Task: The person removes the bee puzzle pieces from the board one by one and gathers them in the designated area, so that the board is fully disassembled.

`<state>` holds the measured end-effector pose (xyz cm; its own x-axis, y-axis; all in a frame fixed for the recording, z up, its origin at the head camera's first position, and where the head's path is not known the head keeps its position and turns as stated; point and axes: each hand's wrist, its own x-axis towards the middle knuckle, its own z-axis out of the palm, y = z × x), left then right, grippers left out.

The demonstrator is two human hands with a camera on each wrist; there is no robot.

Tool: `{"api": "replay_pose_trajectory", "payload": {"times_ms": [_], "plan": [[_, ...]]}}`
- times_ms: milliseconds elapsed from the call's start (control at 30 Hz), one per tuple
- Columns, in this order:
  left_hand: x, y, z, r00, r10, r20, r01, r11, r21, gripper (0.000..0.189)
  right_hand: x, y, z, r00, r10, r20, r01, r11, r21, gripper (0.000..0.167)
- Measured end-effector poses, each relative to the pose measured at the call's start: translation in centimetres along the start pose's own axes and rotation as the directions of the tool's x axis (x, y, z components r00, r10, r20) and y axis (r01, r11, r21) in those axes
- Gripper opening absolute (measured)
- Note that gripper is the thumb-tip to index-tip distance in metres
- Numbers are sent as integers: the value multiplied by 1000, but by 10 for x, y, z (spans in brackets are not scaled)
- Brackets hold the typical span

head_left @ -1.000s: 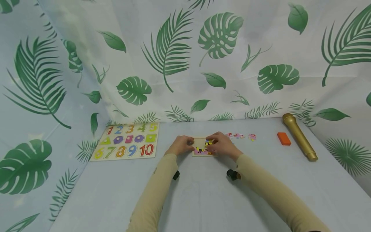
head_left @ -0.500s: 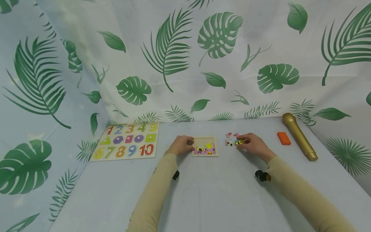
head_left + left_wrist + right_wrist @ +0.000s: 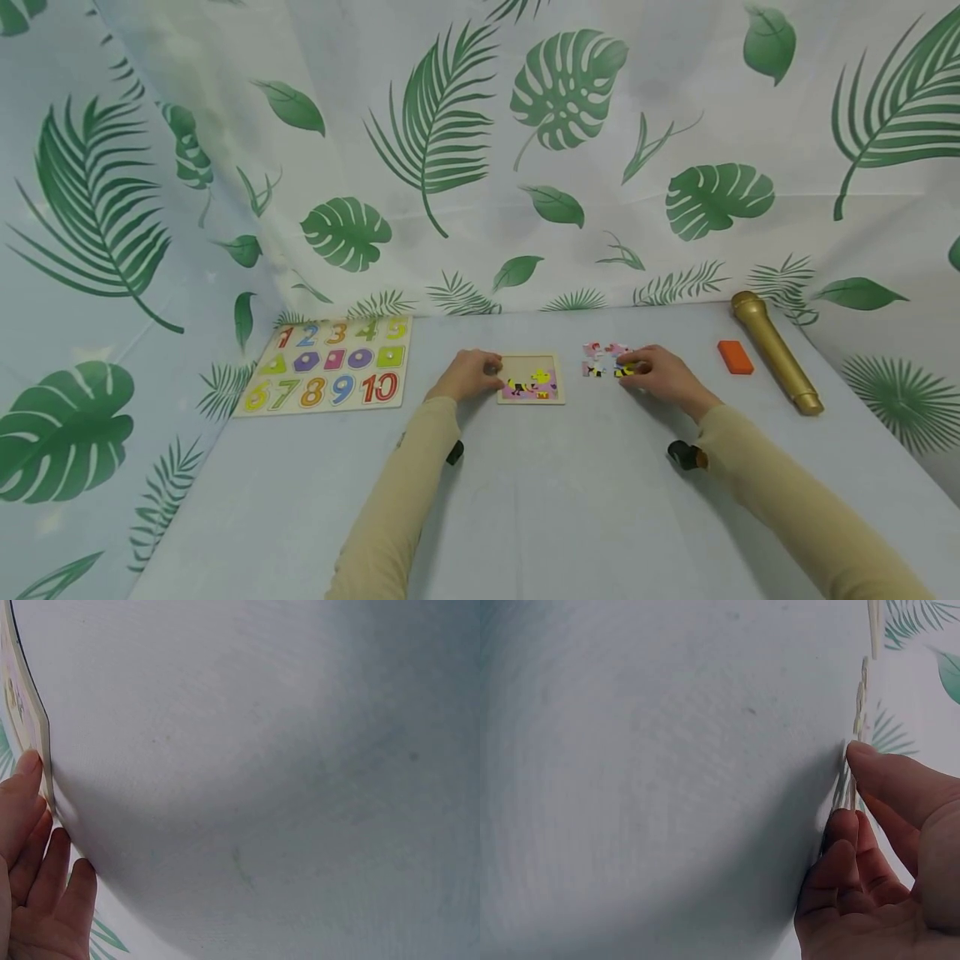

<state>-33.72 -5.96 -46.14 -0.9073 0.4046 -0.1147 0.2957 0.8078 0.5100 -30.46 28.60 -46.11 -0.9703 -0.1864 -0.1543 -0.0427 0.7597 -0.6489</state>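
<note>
My left hand [image 3: 468,375] holds the left edge of a small wooden puzzle tray [image 3: 531,402], with the thumb on its rim [image 3: 45,742] in the left wrist view. Joined picture pieces [image 3: 528,387] in pink, yellow and black fill the tray's lower part; bare wood shows above. To the right of the tray, my right hand [image 3: 663,377] pinches a yellow, black and blue puzzle piece [image 3: 623,370] between thumb and fingertips, low over the table. Other loose puzzle pieces [image 3: 594,368] lie just left of those fingertips. From the right wrist, the pieces appear only edge-on.
A wooden number board [image 3: 322,367] with numerals and shapes lies at the left. At the right are an orange block [image 3: 735,357] and a gold microphone [image 3: 777,353]. Leaf-printed cloth [image 3: 480,208] rises behind the pale table [image 3: 517,508].
My right hand has moved right, from the tray to the loose pieces, with a yellow-and-black puzzle piece at its fingertips. My left hand has stayed at the tray's left edge.
</note>
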Motion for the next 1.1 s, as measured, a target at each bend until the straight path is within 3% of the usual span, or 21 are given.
{"api": "replay_pose_trajectory", "payload": {"times_ms": [433, 733, 1100], "plan": [[-3, 1, -2, 1000, -11, 9, 12, 1000, -24, 39, 5, -2, 2, 1000, -7, 1, 7, 999, -32, 45], [-3, 1, -2, 1000, -7, 0, 7, 1000, -18, 37, 9, -2, 6, 999, 40, -21, -40, 999, -18, 44], [-2, 0, -1, 1000, 6, 4, -6, 1000, -20, 37, 7, -1, 6, 999, 32, -23, -32, 999, -2, 44]]}}
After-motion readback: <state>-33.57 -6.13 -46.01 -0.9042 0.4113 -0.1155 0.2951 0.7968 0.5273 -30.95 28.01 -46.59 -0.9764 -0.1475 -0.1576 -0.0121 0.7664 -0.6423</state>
